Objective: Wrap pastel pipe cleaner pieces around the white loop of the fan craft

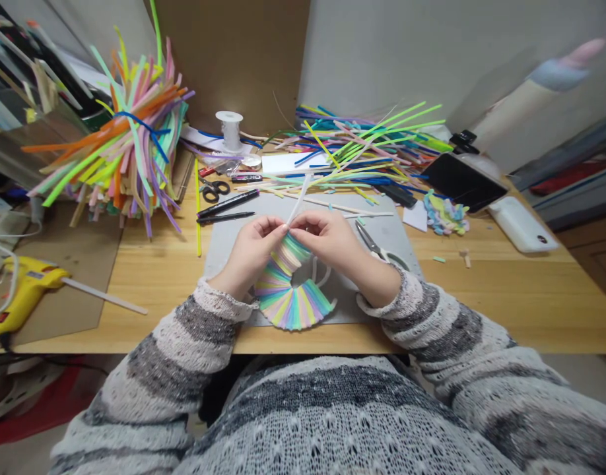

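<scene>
A curved band of pastel pipe cleaners (296,310), striped in mint, yellow, pink and lilac, hangs in a C shape below my hands. My left hand (248,254) is closed in a pinch at its upper end, thumb and forefinger around a white pipe cleaner (299,201) that sticks up from between the hands. Against it, my right hand (333,244) pinches the same spot, fingertips nearly touching the left ones. Loose white ends (323,274) curl out under my right hand. The fingertips hide exactly how the white pipe cleaner meets the band.
Beneath the work lies a grey mat (228,247), with scissors (377,247) to the right. Pens (228,204) and black-handled scissors (214,190) lie left. Behind are loose pipe cleaners (372,145); a bundle (129,145) and yellow glue gun (26,290) stand left, a phone (464,179) right.
</scene>
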